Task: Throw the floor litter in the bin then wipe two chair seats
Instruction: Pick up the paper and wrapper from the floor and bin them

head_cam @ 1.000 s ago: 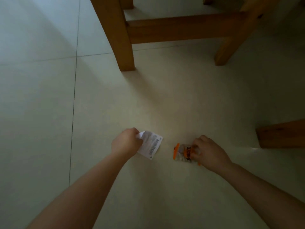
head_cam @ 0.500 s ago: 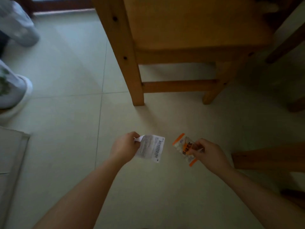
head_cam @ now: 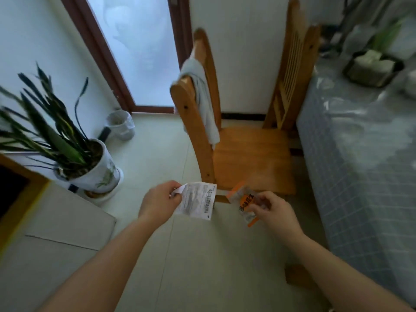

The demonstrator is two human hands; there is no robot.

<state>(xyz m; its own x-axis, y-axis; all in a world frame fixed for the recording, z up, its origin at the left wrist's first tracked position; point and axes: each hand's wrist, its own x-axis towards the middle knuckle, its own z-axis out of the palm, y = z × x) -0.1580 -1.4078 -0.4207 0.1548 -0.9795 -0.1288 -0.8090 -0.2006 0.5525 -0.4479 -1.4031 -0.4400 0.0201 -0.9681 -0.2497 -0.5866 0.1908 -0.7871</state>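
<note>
My left hand [head_cam: 160,202] pinches a white printed paper slip [head_cam: 197,201] by its left edge, held above the floor. My right hand [head_cam: 273,211] grips an orange and clear snack wrapper [head_cam: 244,199] just to the right of the slip. Straight ahead stands a wooden chair [head_cam: 252,154] with a bare seat and a grey cloth [head_cam: 203,102] draped over its backrest. A second wooden chair [head_cam: 292,70] stands behind it by the wall. A small bin [head_cam: 120,124] lined with a clear bag sits on the floor at the far left, near the glass door.
A potted plant [head_cam: 90,170] in a white pot stands on the left floor. A grey cushion [head_cam: 54,239] lies at the lower left. A table [head_cam: 364,167] covered with a checked cloth and clear plastic fills the right side, carrying a tissue box [head_cam: 372,68].
Both hands lifted the slip and the wrapper off the floor. My view rose from the floor under the chair to the whole chair, the bin and the table.
</note>
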